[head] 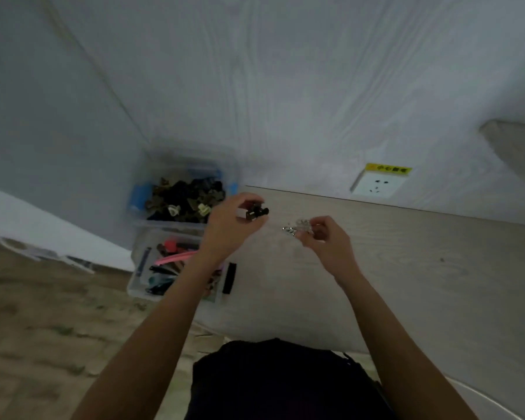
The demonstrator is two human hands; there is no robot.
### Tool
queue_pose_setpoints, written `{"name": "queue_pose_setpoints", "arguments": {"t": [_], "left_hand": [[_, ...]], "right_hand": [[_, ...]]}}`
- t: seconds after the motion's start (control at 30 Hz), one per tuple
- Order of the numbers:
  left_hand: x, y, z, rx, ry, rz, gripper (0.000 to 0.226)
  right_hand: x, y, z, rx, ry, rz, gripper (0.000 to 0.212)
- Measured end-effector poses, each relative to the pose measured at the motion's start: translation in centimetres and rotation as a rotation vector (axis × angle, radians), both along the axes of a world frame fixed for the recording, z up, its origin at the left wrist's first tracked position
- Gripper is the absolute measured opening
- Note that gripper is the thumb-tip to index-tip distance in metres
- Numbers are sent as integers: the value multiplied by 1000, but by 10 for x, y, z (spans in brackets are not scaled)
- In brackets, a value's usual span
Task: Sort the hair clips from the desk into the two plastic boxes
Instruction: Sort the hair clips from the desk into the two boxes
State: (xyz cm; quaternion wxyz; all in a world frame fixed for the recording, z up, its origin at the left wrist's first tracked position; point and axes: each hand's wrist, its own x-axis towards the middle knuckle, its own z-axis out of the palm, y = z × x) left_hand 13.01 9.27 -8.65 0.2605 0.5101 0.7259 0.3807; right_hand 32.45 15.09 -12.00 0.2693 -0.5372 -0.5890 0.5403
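My left hand (231,225) holds a small dark claw clip (256,212) between thumb and fingers, just right of the far plastic box (182,165). That box is full of dark and beige claw clips (184,201). The near plastic box (143,262) holds long flat clips, among them a pink one (176,256); my left forearm crosses over it. My right hand (325,237) pinches a small clear, shiny clip (299,227) above the pale wooden desk (406,268). The two hands are a short gap apart.
Both boxes sit at the desk's left end, against the white wall. A wall socket (378,184) with a yellow label is behind the desk. A black strip (229,277) lies by the near box's right wall. Wood-look floor is at the left.
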Motion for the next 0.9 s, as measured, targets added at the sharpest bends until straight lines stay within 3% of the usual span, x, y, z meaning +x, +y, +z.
{"name": "queue_pose_setpoints", "arguments": {"t": [0.2, 0.33, 0.4, 0.5, 0.7, 0.83, 0.9], "left_hand": [[-108, -52, 14, -97, 263, 208, 31], [-149, -68, 9, -240, 372, 209, 32], [-161, -72, 8, -271, 381, 172, 37], [-169, -75, 6, -232, 390, 131, 40], [-178, -72, -6, -174, 512, 72, 35], [-180, -74, -11, -112, 449, 154, 30], [-183, -75, -12, -76, 430, 202, 30]], "right_hand": [[-96, -7, 30, 136, -14, 210, 24], [-148, -7, 43, 226, -102, 331, 28], [-171, -7, 46, 280, -239, 428, 32], [-196, -10, 47, 421, -514, 568, 33], [-241, 3, 50, 521, -500, 502, 37], [-278, 8, 47, 702, -692, 633, 37], [-288, 7, 44, 804, -640, 649, 30]]}}
